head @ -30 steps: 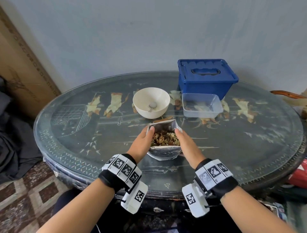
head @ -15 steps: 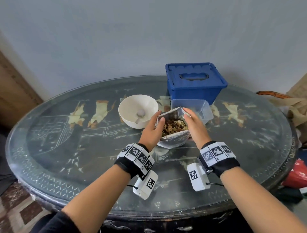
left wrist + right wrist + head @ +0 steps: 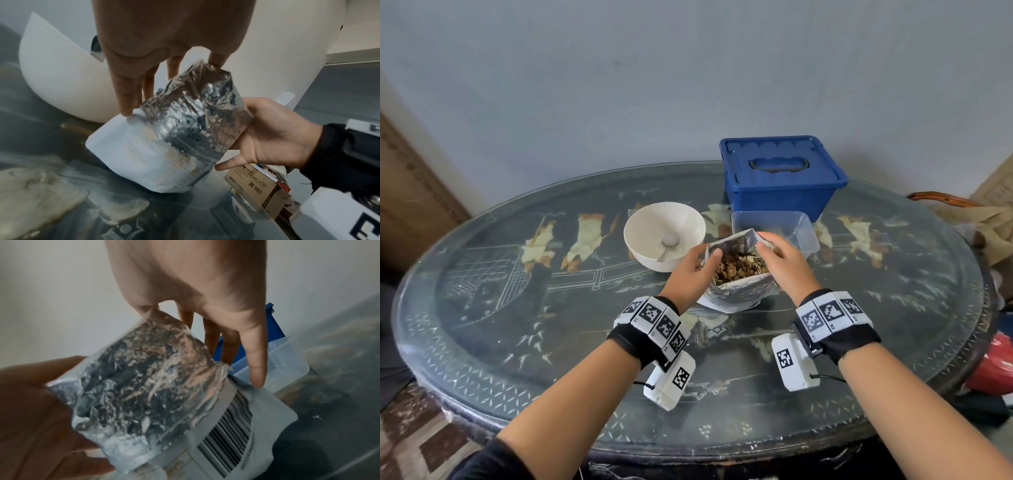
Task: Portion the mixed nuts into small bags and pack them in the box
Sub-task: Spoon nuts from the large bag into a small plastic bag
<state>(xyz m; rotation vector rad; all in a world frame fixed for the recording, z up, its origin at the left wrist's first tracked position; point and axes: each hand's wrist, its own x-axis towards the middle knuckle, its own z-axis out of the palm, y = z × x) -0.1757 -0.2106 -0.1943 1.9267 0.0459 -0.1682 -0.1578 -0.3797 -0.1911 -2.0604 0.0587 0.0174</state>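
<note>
An open foil pouch of mixed nuts [image 3: 738, 274] is at the middle of the table, its mouth facing up and nuts showing inside. My left hand [image 3: 697, 269] pinches its left rim, thumb inside the mouth. My right hand [image 3: 779, 255] grips the right rim and side. In the left wrist view the pouch [image 3: 164, 142] leans, with my left fingers [image 3: 127, 104] on its side. In the right wrist view the pouch [image 3: 156, 392] shows a barcode. A closed blue lidded box [image 3: 780, 174] stands behind. No small bags are in view.
A white bowl [image 3: 640, 240] with a spoon [image 3: 669, 243] sits left of the pouch. A clear plastic tub [image 3: 804, 233] stands just behind my right hand. The round glass-topped table [image 3: 482, 308] stands against a wall. Cloth and a red item [image 3: 993, 363] lie off its right edge.
Both hands have carried the pouch away from the table's near edge to between the bowl and the clear tub. The grip on its rim is unchanged.
</note>
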